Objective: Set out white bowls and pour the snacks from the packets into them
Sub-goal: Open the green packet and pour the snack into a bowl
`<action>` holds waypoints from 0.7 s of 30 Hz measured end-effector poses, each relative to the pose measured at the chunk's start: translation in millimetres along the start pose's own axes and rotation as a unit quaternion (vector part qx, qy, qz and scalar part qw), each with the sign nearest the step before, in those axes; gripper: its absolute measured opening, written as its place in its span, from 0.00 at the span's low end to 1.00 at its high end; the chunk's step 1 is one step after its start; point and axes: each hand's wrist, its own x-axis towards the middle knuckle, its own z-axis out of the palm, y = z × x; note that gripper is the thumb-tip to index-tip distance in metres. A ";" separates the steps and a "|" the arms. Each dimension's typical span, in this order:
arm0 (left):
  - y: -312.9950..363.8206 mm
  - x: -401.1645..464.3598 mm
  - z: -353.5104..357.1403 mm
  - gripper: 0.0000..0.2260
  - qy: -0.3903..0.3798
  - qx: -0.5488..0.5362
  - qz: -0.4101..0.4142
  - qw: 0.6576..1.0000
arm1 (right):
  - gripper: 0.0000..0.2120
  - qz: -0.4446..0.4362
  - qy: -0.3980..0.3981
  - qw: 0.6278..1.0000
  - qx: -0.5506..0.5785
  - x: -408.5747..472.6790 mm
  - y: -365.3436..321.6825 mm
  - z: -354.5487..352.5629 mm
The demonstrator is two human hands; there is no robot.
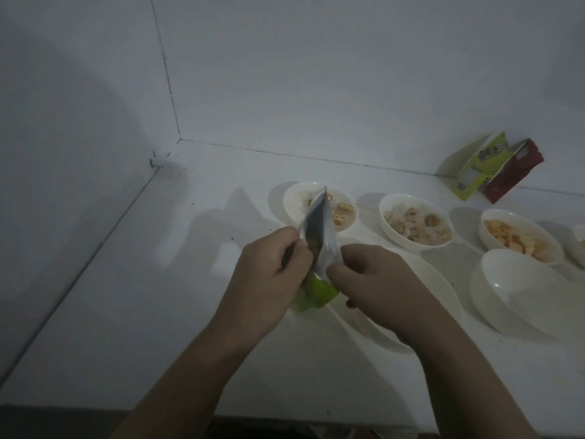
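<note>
Left hand [272, 274] and right hand [373, 280] each pinched one side of the packet [316, 236], grip closed on its open mouth. Beyond the grip sat a filled bowl [319, 206]; right of it, an empty bowl [519, 289] on the table [142, 296].

No legible text (packets [493, 166] blurred)

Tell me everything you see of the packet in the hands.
The packet looks like foil: silvery inside, green at its lower end. It is held upright above the counter, mouth pulled open at the top. The left hand and right hand pinch its opposite edges. Something brownish shows inside.
</note>
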 end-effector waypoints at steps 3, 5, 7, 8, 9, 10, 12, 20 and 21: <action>5.8 -1.9 4.7 0.15 -0.016 0.001 0.020 1.000 | 0.18 0.010 -0.001 0.999 0.033 2.2 -3.5 1.0; 6.8 -3.4 8.1 0.16 -0.014 0.008 0.011 1.000 | 0.15 -0.013 0.014 1.000 0.025 6.2 -6.8 2.2; 4.4 -2.7 6.7 0.15 0.055 0.021 -0.012 0.998 | 0.15 -0.023 0.041 0.999 0.027 9.4 -8.6 -0.2; 3.2 -1.5 3.9 0.16 0.104 0.024 -0.017 0.994 | 0.16 -0.023 0.068 0.997 0.041 10.3 -7.6 -2.7; 3.1 0.3 -0.3 0.16 0.147 0.023 -0.012 0.989 | 0.16 -0.024 0.097 0.993 0.060 10.3 -7.4 -5.8; 4.1 1.6 -4.5 0.15 0.170 0.014 -0.001 0.985 | 0.16 -0.031 0.123 0.989 0.072 9.7 -7.5 -8.0; 10.1 2.1 -9.3 0.14 0.158 -0.016 0.033 0.987 | 0.15 -0.059 0.161 0.983 0.070 5.7 -11.6 -10.0; -28.6 12.8 0.8 0.06 0.131 -0.107 -0.173 0.970 | 0.14 -0.124 0.224 0.961 0.104 -12.0 -20.0 -16.0; -39.9 16.1 1.0 0.05 0.112 -0.123 -0.229 0.959 | 0.14 -0.131 0.223 0.960 0.103 -13.5 -20.0 -15.2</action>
